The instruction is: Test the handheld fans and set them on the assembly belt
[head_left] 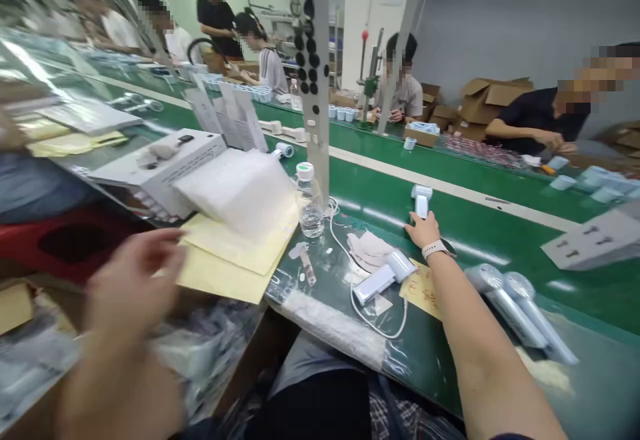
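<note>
My right hand [425, 229], with a watch on its wrist, reaches out over the green belt. Its fingers are closed on the handle of a light-blue hair dryer [423, 193], whose round head points away from me. My left hand [137, 287] is raised at the left, near yellow sheets [225, 280]. Motion blurs it, and I cannot make out its fingers or anything in them. Between the hands, another hair dryer [375, 285] lies on the bench beside a white cable [373, 323] and a crumpled cloth [369, 251].
Two more hair dryers [525, 317] lie at the right. A water bottle [311, 203] stands by the metal post [316, 120]. White foam bags [240, 190] cover the yellow sheets. A box of plastic bags [210, 367] sits low at the left. Several co-workers sit across the belt [370, 180].
</note>
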`<state>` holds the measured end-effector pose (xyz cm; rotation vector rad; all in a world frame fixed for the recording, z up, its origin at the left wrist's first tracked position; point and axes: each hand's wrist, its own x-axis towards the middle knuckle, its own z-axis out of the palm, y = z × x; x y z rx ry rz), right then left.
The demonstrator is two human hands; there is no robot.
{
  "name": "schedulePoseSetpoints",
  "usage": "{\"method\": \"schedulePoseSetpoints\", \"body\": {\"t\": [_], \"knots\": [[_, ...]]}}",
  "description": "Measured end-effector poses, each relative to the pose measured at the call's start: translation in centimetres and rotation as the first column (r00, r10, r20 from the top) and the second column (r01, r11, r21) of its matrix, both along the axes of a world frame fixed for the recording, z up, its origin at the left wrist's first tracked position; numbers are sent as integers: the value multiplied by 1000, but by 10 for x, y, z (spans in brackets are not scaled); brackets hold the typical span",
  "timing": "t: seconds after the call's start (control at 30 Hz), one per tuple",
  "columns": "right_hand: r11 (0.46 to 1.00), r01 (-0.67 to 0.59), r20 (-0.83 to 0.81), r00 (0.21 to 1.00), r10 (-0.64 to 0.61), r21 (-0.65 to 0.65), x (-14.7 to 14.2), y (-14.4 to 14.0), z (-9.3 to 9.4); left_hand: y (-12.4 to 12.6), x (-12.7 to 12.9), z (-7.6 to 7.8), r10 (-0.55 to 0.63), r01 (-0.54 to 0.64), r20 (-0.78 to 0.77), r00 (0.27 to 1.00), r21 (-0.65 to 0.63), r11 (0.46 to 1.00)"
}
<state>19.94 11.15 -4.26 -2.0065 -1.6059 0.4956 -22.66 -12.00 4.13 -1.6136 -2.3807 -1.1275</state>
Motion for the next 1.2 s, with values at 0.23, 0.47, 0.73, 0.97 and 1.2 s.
{"method": "schedulePoseSetpoints", "body": {"t": [0.23, 0.47, 0.73, 0.97, 1.2], "knots": [[997, 67, -167, 984, -60, 40, 22, -1, -3, 108, 209, -75, -728, 747, 252, 637, -434, 504], [991, 88, -430, 902, -37, 98, 69, -127, 18, 117, 219, -86, -668, 881, 583, 462, -218, 420], [856, -269, -47, 946, 321, 442, 8, -239, 18, 109, 248, -82, -134, 645, 825, -549, 520, 560], [978, -199, 133, 973, 189, 69, -11, -209, -32, 114, 235, -82, -159, 568, 723, -673, 642, 515], [926, -377, -373, 862, 342, -23, -33, -218, -26, 114, 232, -77, -169, 583, 702, -692, 681, 442]]}}
